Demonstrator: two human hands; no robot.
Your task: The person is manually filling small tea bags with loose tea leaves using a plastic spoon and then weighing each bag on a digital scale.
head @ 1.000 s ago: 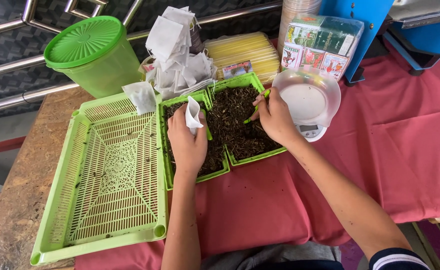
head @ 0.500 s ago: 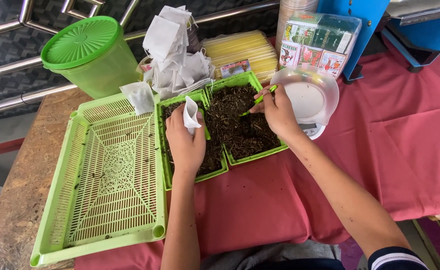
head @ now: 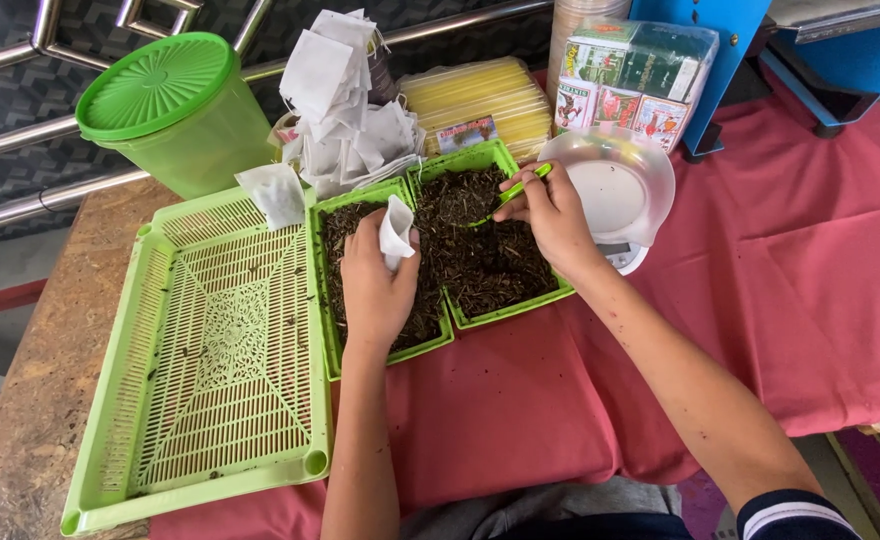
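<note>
A small white paper bag (head: 396,228) is gripped by the left hand (head: 378,290) above the nearer of two green trays of dark loose leaves (head: 480,262). A green scoop (head: 508,194) is pinched by the right hand (head: 554,214) over the farther tray, close to its rim. Just beyond that hand, one scale with a clear bowl (head: 615,190) is seen. Left of the left hand, one large slotted green basket (head: 220,350) offers open room. Behind both hands, one heap of white bags (head: 345,90) and one lidded green tub (head: 175,110) are set.
</note>
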